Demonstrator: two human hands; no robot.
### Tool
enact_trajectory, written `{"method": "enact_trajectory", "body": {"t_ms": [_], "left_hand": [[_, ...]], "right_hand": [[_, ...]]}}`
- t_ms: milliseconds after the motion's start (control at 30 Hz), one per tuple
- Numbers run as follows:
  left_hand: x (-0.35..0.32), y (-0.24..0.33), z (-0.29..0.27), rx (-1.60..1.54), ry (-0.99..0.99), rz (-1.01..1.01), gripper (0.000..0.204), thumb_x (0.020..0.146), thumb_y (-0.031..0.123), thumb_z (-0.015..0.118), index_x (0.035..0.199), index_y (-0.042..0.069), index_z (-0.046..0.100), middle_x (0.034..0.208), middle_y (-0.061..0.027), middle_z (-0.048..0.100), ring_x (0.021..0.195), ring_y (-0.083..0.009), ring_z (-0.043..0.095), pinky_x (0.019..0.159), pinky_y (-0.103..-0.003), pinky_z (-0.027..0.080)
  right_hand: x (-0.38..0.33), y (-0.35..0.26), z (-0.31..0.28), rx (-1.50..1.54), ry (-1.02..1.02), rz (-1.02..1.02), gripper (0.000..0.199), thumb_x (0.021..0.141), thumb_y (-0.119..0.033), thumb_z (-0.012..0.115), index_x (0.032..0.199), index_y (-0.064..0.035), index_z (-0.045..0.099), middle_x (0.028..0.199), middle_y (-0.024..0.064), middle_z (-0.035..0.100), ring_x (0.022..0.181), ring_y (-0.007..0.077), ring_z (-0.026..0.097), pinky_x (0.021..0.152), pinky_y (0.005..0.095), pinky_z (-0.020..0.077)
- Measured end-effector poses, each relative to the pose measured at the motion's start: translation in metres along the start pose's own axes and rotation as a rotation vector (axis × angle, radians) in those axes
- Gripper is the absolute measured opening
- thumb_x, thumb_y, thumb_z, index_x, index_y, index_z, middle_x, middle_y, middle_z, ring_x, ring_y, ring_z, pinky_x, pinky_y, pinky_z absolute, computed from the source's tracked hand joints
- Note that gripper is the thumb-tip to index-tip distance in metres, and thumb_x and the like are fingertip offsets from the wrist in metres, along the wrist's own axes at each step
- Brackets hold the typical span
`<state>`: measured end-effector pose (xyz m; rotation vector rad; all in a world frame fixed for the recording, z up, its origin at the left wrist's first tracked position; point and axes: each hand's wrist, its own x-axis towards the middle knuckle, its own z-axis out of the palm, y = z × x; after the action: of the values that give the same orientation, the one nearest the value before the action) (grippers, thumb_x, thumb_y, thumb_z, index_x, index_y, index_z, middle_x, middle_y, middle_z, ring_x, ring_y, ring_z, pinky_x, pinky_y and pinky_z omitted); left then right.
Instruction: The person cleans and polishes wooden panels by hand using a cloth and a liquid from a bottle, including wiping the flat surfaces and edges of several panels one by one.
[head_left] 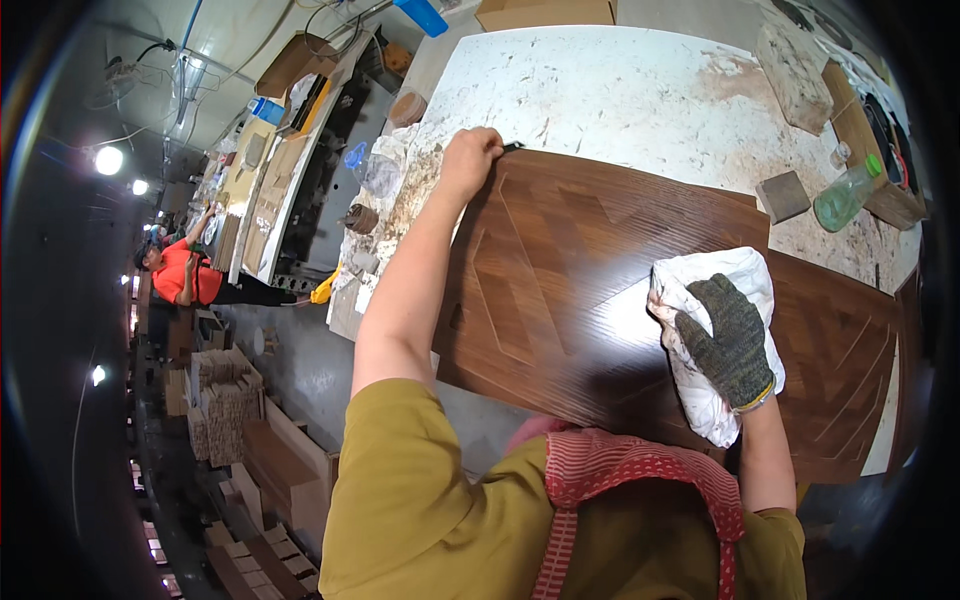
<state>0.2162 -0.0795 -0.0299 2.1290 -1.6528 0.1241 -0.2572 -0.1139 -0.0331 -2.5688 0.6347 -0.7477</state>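
A dark brown wood-grain panel (560, 270) with slanting grooves lies across the worktable in front of me. Its far left corner is beside my bare left hand (472, 163), whose fingers are closed; a small black tip (513, 146) sticks out from them, and the rest of that thing is hidden. On the panel's right part rests a folded white cloth (705, 395) with brownish stains. My right hand (733, 345), in a dark grey knit glove, holds the cloth down with its fingers over it. Under the first panel, a second brown panel (840, 350) shows at the right.
The white tabletop (600, 90) is stained. At the right are a green bottle (845, 195), a grey-brown block (783, 197) and a worn larger block (793, 80). A clear bottle (378, 172) lies left. Further left, a person in orange (185, 272) stands at another bench.
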Motion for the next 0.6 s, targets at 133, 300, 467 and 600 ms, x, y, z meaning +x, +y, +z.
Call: {"method": "enact_trajectory", "body": {"t_ms": [133, 300, 467, 600], "left_hand": [[0.002, 0.002, -0.003, 0.045, -0.318, 0.035, 0.008, 0.079, 0.01, 0.072, 0.084, 0.005, 0.068, 0.075, -0.0121, 0.068, 0.073, -0.0295, 0.065, 0.067, -0.037, 0.049], [0.011, 0.001, -0.017, -0.053, -0.146, -0.005, 0.006, 0.081, 0.011, 0.072, 0.083, 0.006, 0.07, 0.075, -0.0109, 0.069, 0.071, -0.0246, 0.064, 0.067, -0.035, 0.048], [0.016, -0.004, -0.015, -0.094, -0.394, 0.005, 0.007, 0.081, 0.014, 0.073, 0.083, 0.008, 0.072, 0.076, -0.0113, 0.069, 0.073, -0.026, 0.065, 0.07, -0.036, 0.05], [0.021, -0.007, -0.012, -0.071, -0.287, 0.027, 0.008, 0.079, 0.014, 0.074, 0.083, 0.007, 0.071, 0.076, -0.0111, 0.069, 0.073, -0.0255, 0.065, 0.07, -0.035, 0.05]], "right_hand": [[0.0, -0.003, -0.001, 0.06, -0.017, 0.082, 0.032, 0.083, -0.019, 0.073, 0.109, -0.0023, 0.067, 0.108, 0.0175, 0.068, 0.106, 0.0378, 0.063, 0.094, 0.046, 0.0484], [0.001, -0.003, -0.004, 0.033, -0.034, 0.069, 0.032, 0.083, -0.019, 0.074, 0.109, -0.0018, 0.067, 0.105, 0.0176, 0.068, 0.103, 0.0374, 0.064, 0.093, 0.0463, 0.0489], [0.001, -0.002, -0.004, 0.014, -0.064, 0.034, 0.029, 0.085, -0.016, 0.072, 0.11, -0.0029, 0.067, 0.112, 0.0177, 0.066, 0.107, 0.0382, 0.061, 0.096, 0.0475, 0.0471], [0.0, -0.003, -0.005, -0.009, -0.09, 0.042, 0.032, 0.084, -0.019, 0.073, 0.11, -0.0009, 0.067, 0.109, 0.0192, 0.067, 0.105, 0.0384, 0.063, 0.096, 0.046, 0.0472]]}}
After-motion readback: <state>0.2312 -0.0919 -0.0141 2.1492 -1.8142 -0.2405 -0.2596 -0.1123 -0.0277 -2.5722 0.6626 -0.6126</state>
